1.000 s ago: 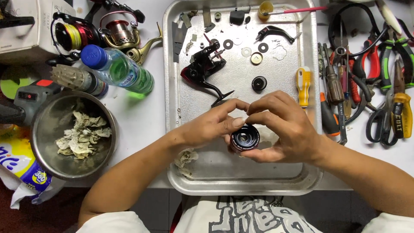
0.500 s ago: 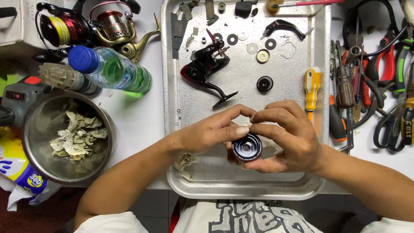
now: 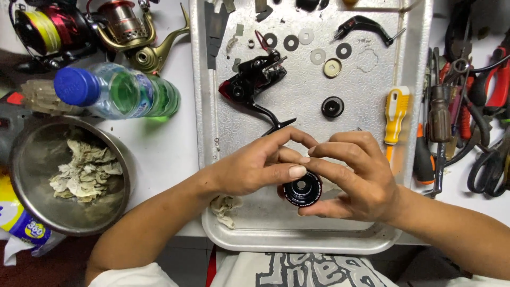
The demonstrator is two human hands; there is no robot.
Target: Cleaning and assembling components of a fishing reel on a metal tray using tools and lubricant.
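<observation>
my left hand (image 3: 249,170) and my right hand (image 3: 353,178) meet over the near part of the metal tray (image 3: 212,138), and between them i hold a small black round spool (image 3: 302,190) with a pale hole in its middle. my right hand cups it from below and from the right side, fingers curled under it; my left thumb lies across its top edge and my left fingertips touch my right fingertips just above it. both hands are closed narrowly about this one piece, which hangs just above the tray's front rim.

farther up the tray, beyond my hands, lies the black reel body (image 3: 249,85) with its thin stem pointing toward my fingers. to the right of it on the tray sit a black round cap (image 3: 332,107), a pale disc (image 3: 332,67) and several flat washers (image 3: 290,42). a curved black handle arm (image 3: 366,25) lies near the tray's far edge. a yellow-handled screwdriver (image 3: 396,114) rests along the tray's right side.

a crumpled rag scrap (image 3: 226,207) lies on the tray's front left corner, under my left wrist. left of the tray are a plastic bottle with a blue cap (image 3: 114,93), a steel bowl (image 3: 32,212) holding crumpled paper, and a bronze-coloured reel (image 3: 133,32). right of the tray lie pliers and other tools (image 3: 478,106).
</observation>
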